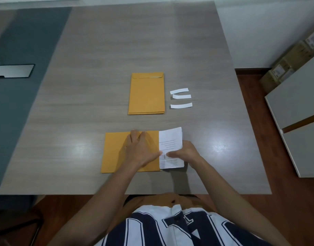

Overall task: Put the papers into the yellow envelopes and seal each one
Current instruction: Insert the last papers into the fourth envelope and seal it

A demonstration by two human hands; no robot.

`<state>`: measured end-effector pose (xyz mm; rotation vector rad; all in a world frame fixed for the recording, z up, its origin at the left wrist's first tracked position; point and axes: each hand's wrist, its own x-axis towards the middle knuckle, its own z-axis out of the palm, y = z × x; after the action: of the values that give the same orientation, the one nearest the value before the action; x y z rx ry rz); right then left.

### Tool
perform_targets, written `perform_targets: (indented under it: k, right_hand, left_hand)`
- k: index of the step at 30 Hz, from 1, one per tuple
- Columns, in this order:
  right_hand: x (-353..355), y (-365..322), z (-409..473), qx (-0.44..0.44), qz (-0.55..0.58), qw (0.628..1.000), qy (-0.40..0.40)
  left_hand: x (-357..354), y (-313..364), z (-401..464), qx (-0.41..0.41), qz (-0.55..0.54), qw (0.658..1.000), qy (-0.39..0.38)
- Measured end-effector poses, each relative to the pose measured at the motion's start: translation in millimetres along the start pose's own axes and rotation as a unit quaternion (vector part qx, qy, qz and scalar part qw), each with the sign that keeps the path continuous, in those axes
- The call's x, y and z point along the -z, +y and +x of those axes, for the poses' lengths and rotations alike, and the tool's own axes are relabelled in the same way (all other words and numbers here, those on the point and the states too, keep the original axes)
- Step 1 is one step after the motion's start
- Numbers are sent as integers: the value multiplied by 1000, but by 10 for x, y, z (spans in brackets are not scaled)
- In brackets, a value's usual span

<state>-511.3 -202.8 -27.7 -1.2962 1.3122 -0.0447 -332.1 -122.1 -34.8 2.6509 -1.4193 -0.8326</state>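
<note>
A yellow envelope [113, 151] lies sideways near the table's front edge, its mouth to the right. My left hand [140, 150] lies flat on it, fingers spread, thumb at the mouth. A sheaf of printed white papers [170, 139] sticks out of the mouth on the right, partly inside. My right hand [184, 153] grips the papers at their right edge. Farther back lies a stack of yellow envelopes [146, 94], flaps at the far end.
Three white paper strips [181, 98] lie right of the envelope stack. The grey wooden table [81, 107] has a dark flat panel [12, 71] at the far left. A white cabinet [298, 112] and cardboard boxes [286, 66] stand to the right.
</note>
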Motion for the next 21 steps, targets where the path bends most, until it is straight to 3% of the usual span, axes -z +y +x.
perform_targets:
  k: [3, 6, 16, 21]
  right_hand:
    - [18, 43, -24, 7, 24, 998, 62]
    - [5, 75, -34, -3, 29, 995, 93]
    - [-229, -63, -60, -10, 19, 996, 89]
    - [-215, -201, -95, -26, 8, 997, 67]
  left_hand:
    - [122, -185, 66, -126, 119, 984, -36]
    - [112, -322, 145, -194, 182, 962, -67]
    - [192, -243, 143, -295, 163, 941, -29]
    - [263, -260, 84, -299, 147, 942, -30]
